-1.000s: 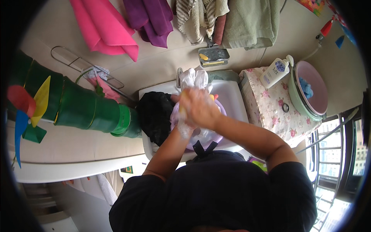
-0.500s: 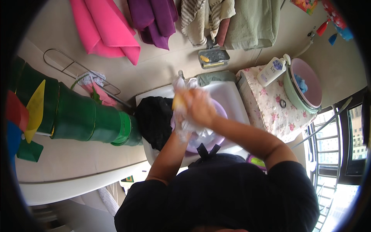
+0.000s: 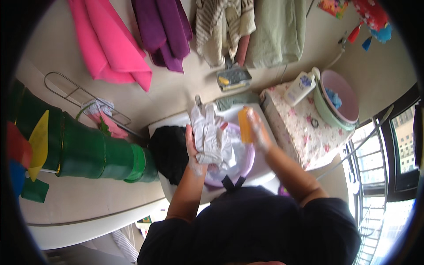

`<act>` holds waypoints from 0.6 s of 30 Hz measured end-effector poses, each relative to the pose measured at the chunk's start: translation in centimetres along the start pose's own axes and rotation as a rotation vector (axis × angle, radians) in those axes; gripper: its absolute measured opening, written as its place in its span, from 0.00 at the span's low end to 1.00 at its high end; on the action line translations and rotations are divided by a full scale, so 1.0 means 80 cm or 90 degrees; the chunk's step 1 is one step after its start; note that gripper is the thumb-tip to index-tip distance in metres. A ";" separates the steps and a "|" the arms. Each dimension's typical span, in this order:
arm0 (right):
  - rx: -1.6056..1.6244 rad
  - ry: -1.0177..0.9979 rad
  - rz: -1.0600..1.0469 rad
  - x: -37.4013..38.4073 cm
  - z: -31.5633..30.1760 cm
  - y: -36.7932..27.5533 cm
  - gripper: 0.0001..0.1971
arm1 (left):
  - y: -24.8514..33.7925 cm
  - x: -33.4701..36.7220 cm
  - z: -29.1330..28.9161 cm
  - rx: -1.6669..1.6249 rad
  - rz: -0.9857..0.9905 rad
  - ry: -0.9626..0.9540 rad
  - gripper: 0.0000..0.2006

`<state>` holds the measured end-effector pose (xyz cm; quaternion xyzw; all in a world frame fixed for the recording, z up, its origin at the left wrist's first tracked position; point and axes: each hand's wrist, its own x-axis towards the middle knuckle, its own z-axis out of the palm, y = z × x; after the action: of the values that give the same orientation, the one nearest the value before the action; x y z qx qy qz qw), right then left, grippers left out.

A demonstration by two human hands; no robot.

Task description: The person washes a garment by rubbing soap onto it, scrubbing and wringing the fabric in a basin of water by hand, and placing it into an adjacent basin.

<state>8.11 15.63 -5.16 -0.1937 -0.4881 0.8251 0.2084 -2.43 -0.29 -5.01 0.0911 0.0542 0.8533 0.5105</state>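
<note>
My left hand (image 3: 192,153) supports a wet whitish garment (image 3: 212,140), bunched over its palm with the fingers partly hidden beneath it. To the right, my right hand (image 3: 259,133) grips a yellow-orange bar of soap (image 3: 244,126), held apart from the cloth. Suds whiten both hands and wrists. Below them a light purple basin (image 3: 250,164) stands in the white sink (image 3: 266,171), and pale, wet-looking contents show inside it. A black garment (image 3: 168,152) lies in a heap at the sink's left side.
Right of the sink, a flowered cover (image 3: 287,115) bears a white pump bottle (image 3: 301,89) and nested basins (image 3: 338,95). A soap rack (image 3: 240,79) hangs beneath towels (image 3: 276,35). A thick green segmented column (image 3: 84,145) runs along the left, below a wire rack (image 3: 70,84).
My hands were together on the garment with the soap between them; now they are apart. The right hand has drawn the soap to the right, while the left keeps the garment. The view has shifted slightly.
</note>
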 end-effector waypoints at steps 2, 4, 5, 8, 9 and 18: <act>-0.401 -0.152 -0.271 -0.026 0.028 0.005 0.23 | -0.010 -0.008 -0.033 0.045 0.056 0.128 0.32; -0.928 -0.253 -0.496 -0.048 0.061 0.000 0.24 | -0.023 -0.009 -0.049 0.028 0.038 0.023 0.29; -1.092 -0.307 -0.526 -0.059 0.086 -0.007 0.24 | -0.027 -0.003 -0.046 -0.020 -0.017 -0.154 0.28; -0.911 -0.089 -0.347 -0.007 0.065 0.033 0.26 | -0.068 -0.006 -0.040 0.055 0.067 0.152 0.24; -0.892 -0.014 -0.257 0.009 0.056 0.039 0.27 | -0.064 -0.003 -0.040 0.008 -0.002 0.199 0.22; -0.931 -0.092 -0.416 0.013 0.066 0.069 0.30 | -0.066 -0.004 -0.044 0.094 0.206 0.131 0.23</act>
<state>3.63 9.91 -7.80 -0.0750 -0.9492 0.2041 0.2274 1.56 1.92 -9.43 0.0477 0.1530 0.9227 0.3506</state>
